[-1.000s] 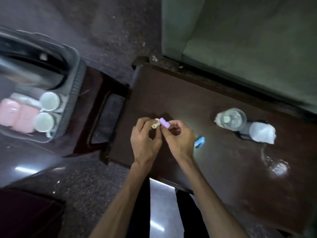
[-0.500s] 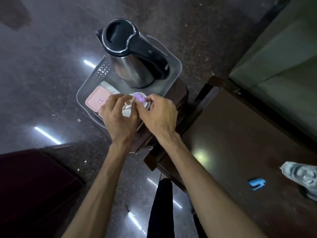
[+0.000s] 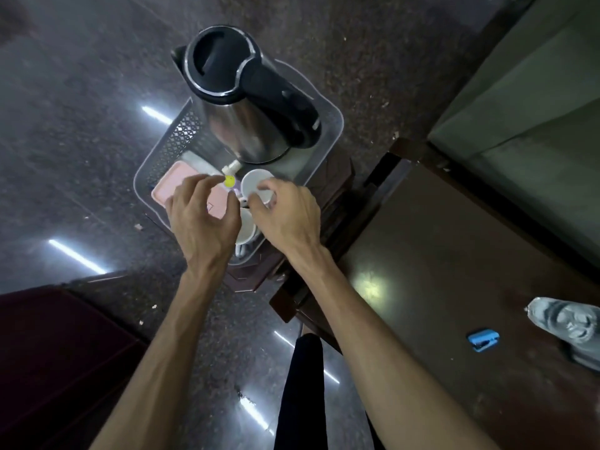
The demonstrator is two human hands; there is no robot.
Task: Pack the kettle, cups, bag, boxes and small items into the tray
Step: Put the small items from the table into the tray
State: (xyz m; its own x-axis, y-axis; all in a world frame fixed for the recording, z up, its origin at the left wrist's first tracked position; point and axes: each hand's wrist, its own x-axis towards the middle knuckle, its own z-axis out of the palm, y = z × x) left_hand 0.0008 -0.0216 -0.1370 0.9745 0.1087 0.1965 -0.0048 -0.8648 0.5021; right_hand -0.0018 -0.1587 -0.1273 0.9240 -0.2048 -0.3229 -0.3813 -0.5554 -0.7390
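A translucent grey tray [image 3: 162,157] with lattice walls stands on a small dark stool. In its far half stands the steel kettle [image 3: 240,92] with a black lid and handle. A pink box [image 3: 177,183] lies at the tray's left, and a white cup [image 3: 256,185] sits right of it. A second white cup [image 3: 245,232] is half hidden under my hands. My left hand [image 3: 201,219] hovers over the pink box, its fingertips pinching a small purple item [image 3: 233,190] with a yellow end [image 3: 229,180]. My right hand [image 3: 289,216] curls over the cup, its fingertips hidden.
The dark wooden table [image 3: 438,254] at the right carries a small blue item [image 3: 482,338] and a plastic bottle [image 3: 565,323]. A green sofa [image 3: 535,108] lies beyond it. A dark red cushion [image 3: 48,352] fills the lower left. The floor is polished stone.
Both hands carried the small purple item from the table over to the tray. They have since lowered and drawn slightly apart between the pink box and the cup.
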